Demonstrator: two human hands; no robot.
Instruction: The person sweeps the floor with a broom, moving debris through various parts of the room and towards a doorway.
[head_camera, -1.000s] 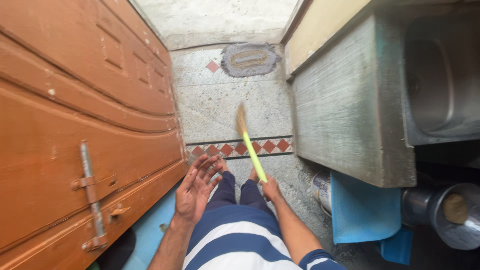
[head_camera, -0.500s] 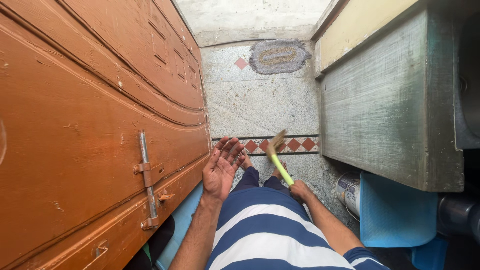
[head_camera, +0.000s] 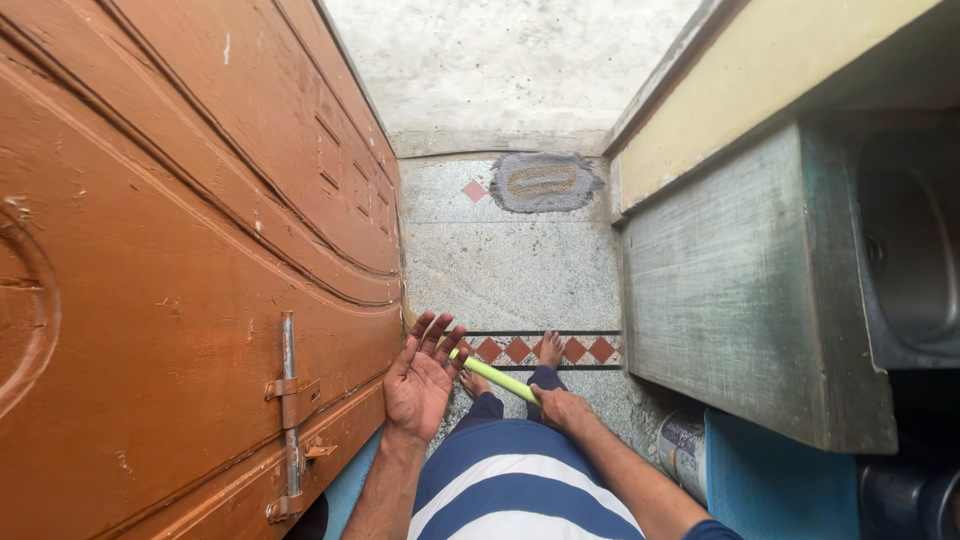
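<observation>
My right hand (head_camera: 562, 408) grips the lime-green handle of a small broom (head_camera: 497, 378). The handle slants up to the left across my legs, and its bristle end is hidden behind my left hand (head_camera: 420, 378). That hand is held up open, palm toward me and fingers spread, close to the brown wooden door (head_camera: 190, 270) but not touching it. My bare feet (head_camera: 550, 350) stand on the speckled stone floor (head_camera: 510, 270) by a band of red diamond tiles (head_camera: 575, 350).
A grey concrete counter (head_camera: 720, 290) with a steel sink (head_camera: 910, 260) lines the right side. A blue mat (head_camera: 770, 480) and a tin can (head_camera: 680, 445) lie under it. A small grey oval doormat (head_camera: 545, 182) lies at the far wall. The door carries a metal latch (head_camera: 288, 400).
The broom has swung left and low, from pointing ahead over the floor to lying across my legs behind my left hand. My view has tilted up slightly.
</observation>
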